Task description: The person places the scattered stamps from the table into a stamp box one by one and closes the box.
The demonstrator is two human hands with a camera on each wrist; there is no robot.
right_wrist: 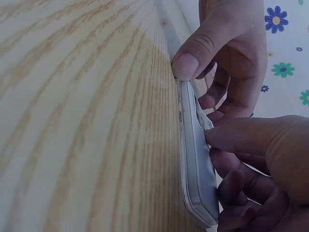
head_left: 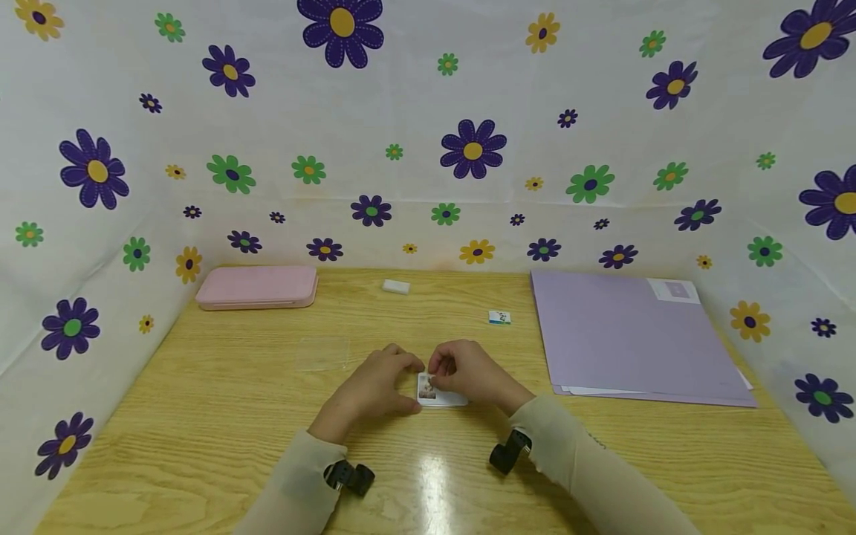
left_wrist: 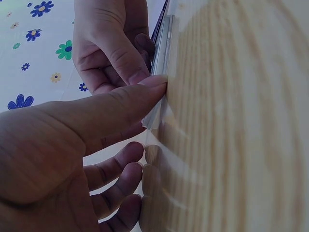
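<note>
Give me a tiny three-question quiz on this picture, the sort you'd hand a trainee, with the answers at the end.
1. Fill in the blank: the large flat folder on the right side of the table is light ____ in colour.

2. True or false: the pink case lies nearer to the folder than the small white block does.

3. Choose one: what is the person's left hand touching?
A) the pink case
B) the small white slab with a picture on it
C) the folder

Key: 1. purple; 2. false; 3. B
</note>
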